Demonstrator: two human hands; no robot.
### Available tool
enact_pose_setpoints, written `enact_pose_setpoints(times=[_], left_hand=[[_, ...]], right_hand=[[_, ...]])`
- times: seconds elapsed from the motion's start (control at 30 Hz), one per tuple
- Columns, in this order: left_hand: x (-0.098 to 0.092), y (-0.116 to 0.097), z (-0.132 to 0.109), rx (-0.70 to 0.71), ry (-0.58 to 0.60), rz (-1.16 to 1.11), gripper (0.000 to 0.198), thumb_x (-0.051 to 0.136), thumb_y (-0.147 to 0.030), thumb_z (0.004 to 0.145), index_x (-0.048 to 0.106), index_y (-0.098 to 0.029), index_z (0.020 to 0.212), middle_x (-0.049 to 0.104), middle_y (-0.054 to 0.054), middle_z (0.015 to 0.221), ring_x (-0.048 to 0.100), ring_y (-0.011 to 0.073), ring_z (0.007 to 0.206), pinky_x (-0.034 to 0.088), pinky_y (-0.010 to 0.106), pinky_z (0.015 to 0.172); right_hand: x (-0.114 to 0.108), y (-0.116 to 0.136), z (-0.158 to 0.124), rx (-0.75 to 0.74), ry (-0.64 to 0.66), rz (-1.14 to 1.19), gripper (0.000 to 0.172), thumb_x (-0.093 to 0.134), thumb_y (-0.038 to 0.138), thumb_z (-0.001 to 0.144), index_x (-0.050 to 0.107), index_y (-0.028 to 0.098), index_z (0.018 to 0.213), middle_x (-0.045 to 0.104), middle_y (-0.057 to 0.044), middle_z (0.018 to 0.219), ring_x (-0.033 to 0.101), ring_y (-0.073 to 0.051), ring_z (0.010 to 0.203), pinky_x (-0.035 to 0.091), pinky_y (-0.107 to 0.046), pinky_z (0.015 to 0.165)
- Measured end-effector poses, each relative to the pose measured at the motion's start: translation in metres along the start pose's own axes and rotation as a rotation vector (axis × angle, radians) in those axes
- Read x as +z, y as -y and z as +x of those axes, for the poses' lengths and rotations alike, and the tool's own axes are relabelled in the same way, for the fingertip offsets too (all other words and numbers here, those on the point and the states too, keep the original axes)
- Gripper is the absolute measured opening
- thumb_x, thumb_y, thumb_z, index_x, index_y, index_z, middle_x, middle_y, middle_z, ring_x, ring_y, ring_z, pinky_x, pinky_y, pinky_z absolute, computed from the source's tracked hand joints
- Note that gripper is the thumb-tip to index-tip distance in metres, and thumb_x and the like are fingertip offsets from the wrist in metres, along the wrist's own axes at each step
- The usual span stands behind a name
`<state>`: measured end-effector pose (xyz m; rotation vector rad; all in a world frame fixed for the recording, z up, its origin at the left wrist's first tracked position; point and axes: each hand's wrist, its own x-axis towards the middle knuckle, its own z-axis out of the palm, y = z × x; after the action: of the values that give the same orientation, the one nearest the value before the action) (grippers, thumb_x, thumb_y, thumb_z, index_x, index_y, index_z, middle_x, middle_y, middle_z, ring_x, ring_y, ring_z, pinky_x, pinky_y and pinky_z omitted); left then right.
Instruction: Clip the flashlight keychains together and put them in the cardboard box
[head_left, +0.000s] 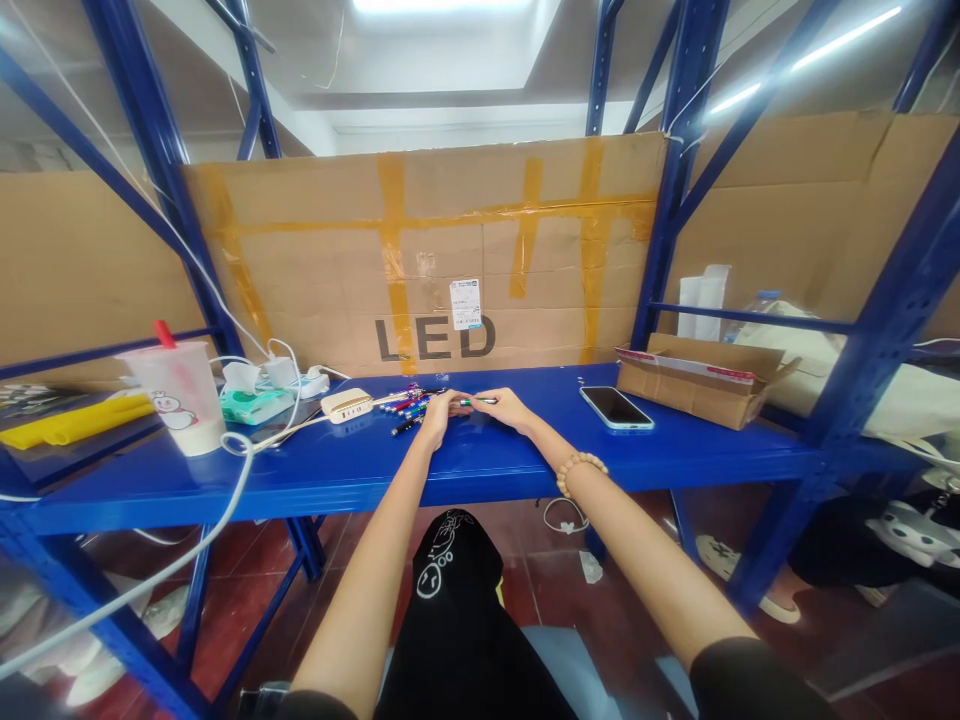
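Note:
Just above the blue shelf top (517, 470), my two hands meet around a slim green pen (478, 401) lying crosswise between them. My right hand (511, 408) pinches the pen's right end. At its other end, my left hand (442, 412) is closed around the pen, the fingertips partly hidden. Loose pens (409, 408) in several colours, some red, blue and black, lie in a pile just left of my left hand. A beaded bracelet (579, 470) circles my right wrist.
A phone (616, 408) and an open cardboard box (697, 380) are at right. A white power strip (346, 405), a tissue pack (256, 405), a drink cup (180, 400) and a looping white cable (238, 490) occupy the left. Taped cardboard (322, 270) stands behind.

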<state>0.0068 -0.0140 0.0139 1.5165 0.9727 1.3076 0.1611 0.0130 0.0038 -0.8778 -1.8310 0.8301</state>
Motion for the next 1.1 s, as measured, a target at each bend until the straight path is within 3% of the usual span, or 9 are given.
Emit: enact_pose_setpoints(times=[0.33,0.93,1.1], left_hand=[[-0.0007,0.0049,0.0040,-0.002,-0.018,-0.040,0.033,0.040,-0.034,0.074,0.065,-0.012,0.076,0.069,0.008,0.066,0.066,0.0210,0.071,0.048,0.036,0.081],[0.0015,-0.0002,0.0015,-0.050,-0.064,-0.076,0.030,0.041,-0.030,0.074,0.065,-0.012,0.072,0.068,0.007,0.060,0.065,0.0193,0.064,0.048,0.034,0.080],[0.0000,0.0043,0.0042,-0.039,-0.058,-0.058,0.031,0.043,-0.033,0.073,0.065,-0.013,0.074,0.068,0.007,0.063,0.066,0.0207,0.068,0.047,0.035,0.081]], right_hand=[[-0.0006,0.0068,-0.0031,0.074,-0.038,-0.066,0.042,0.061,0.044,0.071,0.071,0.013,0.097,0.069,-0.008,0.088,0.055,-0.012,0.064,0.042,-0.021,0.052],[0.0001,0.0038,-0.0019,0.069,-0.039,-0.027,0.042,0.061,0.046,0.070,0.071,0.016,0.097,0.069,-0.007,0.093,0.058,-0.015,0.071,0.043,-0.022,0.053],[0.0008,0.0065,-0.0033,0.080,-0.041,-0.029,0.045,0.061,0.052,0.069,0.072,0.015,0.092,0.069,-0.007,0.086,0.058,-0.015,0.068,0.044,-0.024,0.055]])
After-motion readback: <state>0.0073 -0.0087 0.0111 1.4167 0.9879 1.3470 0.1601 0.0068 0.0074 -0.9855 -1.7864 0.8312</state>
